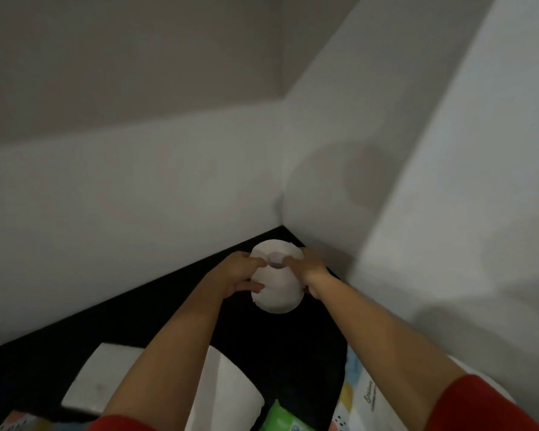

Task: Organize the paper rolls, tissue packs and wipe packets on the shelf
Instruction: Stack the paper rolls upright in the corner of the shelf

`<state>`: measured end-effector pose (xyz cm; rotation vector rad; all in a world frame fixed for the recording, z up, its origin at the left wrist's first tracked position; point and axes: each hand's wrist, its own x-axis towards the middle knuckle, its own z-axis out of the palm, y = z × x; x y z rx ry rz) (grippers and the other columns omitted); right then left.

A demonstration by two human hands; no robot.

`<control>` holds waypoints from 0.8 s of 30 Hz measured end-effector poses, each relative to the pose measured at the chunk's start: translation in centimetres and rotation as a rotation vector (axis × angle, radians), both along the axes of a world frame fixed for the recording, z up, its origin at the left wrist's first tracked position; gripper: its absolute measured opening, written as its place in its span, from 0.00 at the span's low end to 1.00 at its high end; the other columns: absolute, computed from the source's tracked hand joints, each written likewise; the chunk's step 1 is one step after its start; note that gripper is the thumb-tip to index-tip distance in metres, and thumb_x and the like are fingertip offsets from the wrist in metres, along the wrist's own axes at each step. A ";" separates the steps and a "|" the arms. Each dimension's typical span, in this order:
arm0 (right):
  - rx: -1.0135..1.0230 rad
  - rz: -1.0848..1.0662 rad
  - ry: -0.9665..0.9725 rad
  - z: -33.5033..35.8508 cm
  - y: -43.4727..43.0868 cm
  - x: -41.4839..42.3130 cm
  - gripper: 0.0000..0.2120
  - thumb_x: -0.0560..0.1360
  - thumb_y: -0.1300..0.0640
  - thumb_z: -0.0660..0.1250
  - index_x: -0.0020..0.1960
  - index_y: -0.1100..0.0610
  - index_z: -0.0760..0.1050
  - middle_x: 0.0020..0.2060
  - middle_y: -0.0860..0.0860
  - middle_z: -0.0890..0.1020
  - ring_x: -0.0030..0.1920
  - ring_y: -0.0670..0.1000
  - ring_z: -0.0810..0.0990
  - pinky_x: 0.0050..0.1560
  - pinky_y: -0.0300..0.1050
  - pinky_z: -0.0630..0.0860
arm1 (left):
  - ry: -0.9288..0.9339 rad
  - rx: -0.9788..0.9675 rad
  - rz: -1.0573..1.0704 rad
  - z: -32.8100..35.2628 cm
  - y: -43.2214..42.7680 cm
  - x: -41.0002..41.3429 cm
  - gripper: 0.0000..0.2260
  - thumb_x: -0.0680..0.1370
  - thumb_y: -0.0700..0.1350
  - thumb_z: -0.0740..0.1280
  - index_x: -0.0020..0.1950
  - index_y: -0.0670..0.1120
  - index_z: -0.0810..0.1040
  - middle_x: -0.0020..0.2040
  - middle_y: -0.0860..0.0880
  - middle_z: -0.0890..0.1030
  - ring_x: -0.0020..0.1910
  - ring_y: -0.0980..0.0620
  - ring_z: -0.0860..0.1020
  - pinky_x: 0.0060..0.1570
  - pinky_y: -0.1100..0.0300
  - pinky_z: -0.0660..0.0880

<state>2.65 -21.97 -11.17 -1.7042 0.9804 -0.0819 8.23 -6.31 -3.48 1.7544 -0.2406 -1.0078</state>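
A white paper roll (pixel 277 284) stands upright in the far corner of the black shelf (pixel 168 306), its hollow core facing up. My left hand (pixel 238 273) grips its left side, with one finger reaching toward the core. My right hand (pixel 308 267) holds the right side, with a finger on the top rim. Near the bottom lie a white tissue pack (pixel 97 381), a second white paper roll (pixel 227 396), a green wipe packet (pixel 280 418) and a patterned tissue pack (pixel 361 396).
White walls (pixel 137 197) close the shelf's corner behind and to the right of the roll. Another patterned pack (pixel 19 423) shows at the bottom left edge. Red sleeves cover my upper arms.
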 end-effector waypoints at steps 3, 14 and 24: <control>0.031 -0.003 -0.058 2.5 0.3 -0.4 0.33 0.61 0.39 0.72 0.63 0.48 0.71 0.58 0.54 0.76 0.56 0.60 0.76 0.48 0.57 0.80 | -0.008 -0.036 0.038 -0.3 -0.6 0.6 0.17 0.77 0.39 0.65 0.66 0.36 0.72 0.58 0.39 0.77 0.51 0.46 0.77 0.42 0.58 0.81; -0.196 0.029 -0.183 4.6 -0.6 0.3 0.24 0.73 0.52 0.70 0.65 0.61 0.70 0.59 0.56 0.77 0.58 0.58 0.77 0.54 0.49 0.75 | -0.138 -0.093 0.157 -1.2 -3.3 2.3 0.22 0.76 0.40 0.67 0.69 0.40 0.68 0.63 0.42 0.73 0.58 0.45 0.75 0.46 0.55 0.81; -0.289 -0.009 -0.247 3.4 -2.6 2.5 0.23 0.68 0.49 0.74 0.58 0.61 0.77 0.54 0.56 0.82 0.54 0.56 0.81 0.55 0.54 0.77 | -0.103 -0.092 0.157 -1.0 -5.5 3.7 0.23 0.77 0.41 0.66 0.71 0.37 0.66 0.64 0.40 0.72 0.59 0.42 0.76 0.43 0.58 0.81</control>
